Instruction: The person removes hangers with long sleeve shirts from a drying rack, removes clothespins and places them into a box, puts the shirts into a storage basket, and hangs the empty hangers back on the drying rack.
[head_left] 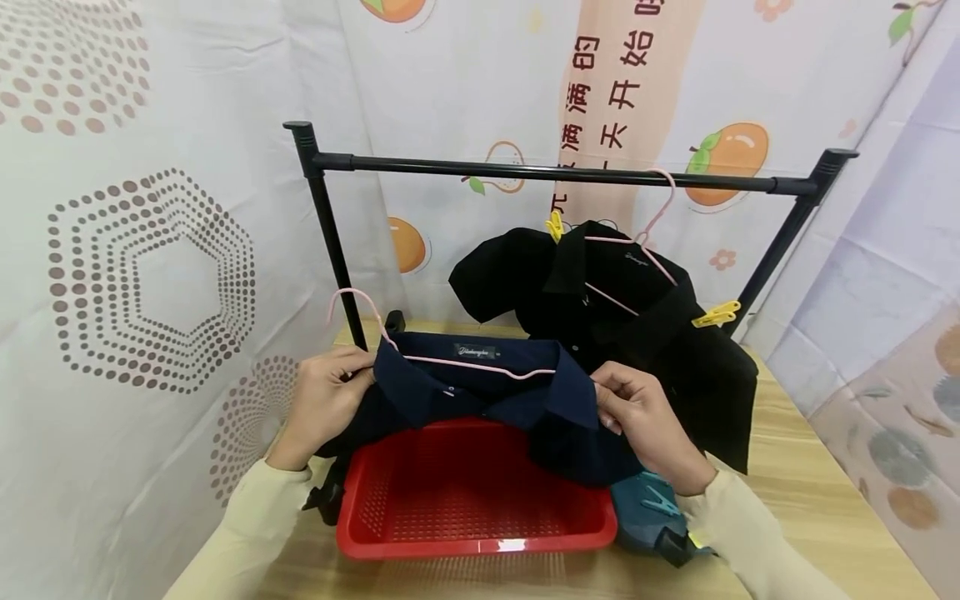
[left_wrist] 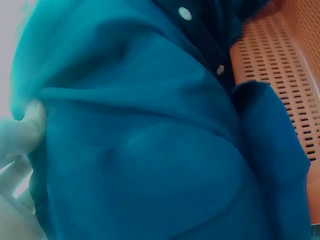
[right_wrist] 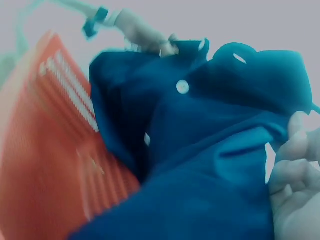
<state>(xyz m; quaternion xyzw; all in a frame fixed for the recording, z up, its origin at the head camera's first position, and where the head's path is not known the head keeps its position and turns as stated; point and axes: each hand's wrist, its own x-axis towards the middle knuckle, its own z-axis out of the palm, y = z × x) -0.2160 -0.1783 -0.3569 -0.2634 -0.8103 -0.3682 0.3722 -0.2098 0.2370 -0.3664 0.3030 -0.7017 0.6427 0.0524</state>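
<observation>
A navy collared shirt with a label at its neck hangs between the two hands, above a red perforated basket. Inside its collar runs a pink hanger, whose hook rises at the left. My left hand pinches the shirt's left shoulder between thumb and fingers. On the other shoulder, beside the collar, my right hand pinches the cloth. In the left wrist view the thumb presses on the shirt cloth. The right wrist view shows fingers gripping the fabric edge near the collar.
Behind stands a black rack with a horizontal bar. A black shirt hangs from it on a pink hanger, with yellow clips at its shoulders. Right of the basket lies a teal-blue item with clips on it. Patterned curtains surround the wooden table.
</observation>
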